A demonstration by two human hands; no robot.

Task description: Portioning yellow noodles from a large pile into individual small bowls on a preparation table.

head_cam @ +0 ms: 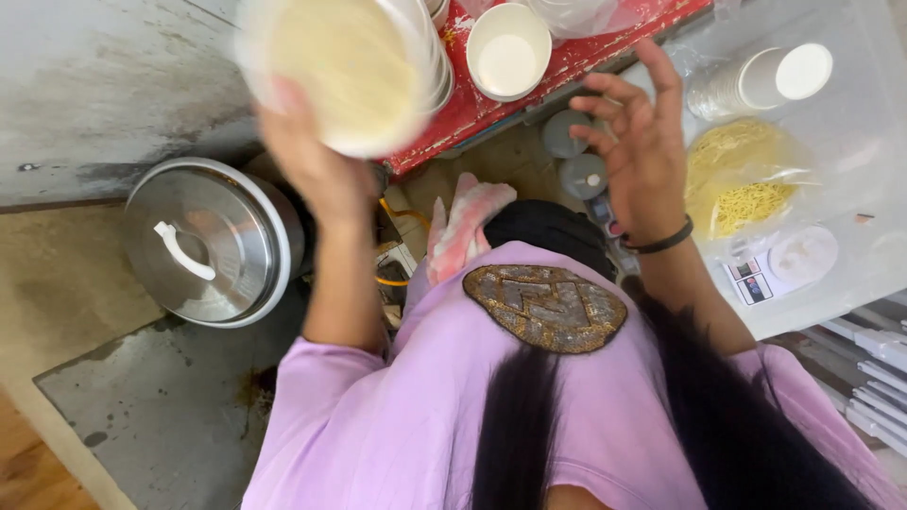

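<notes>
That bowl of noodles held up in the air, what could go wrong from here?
The left hand alone grips the noodle bowl, tilted and blurred with motion, so noodles might spill. The right hand is open and off the bowl, giving no support. A dropped bowl could land on the metal pot or the empty paper bowl nearby.

One steel pot (213, 241) with a lid; one empty white paper bowl (508, 51) on the red surface; one sleeve of stacked white cups (761, 79); one bag of yellow noodles (742, 179); two grey round caps (574, 156); two hands, the left hand (316, 170) gripping one blurred noodle-filled container (345, 71), the right hand (638, 142) spread and bare.
</notes>
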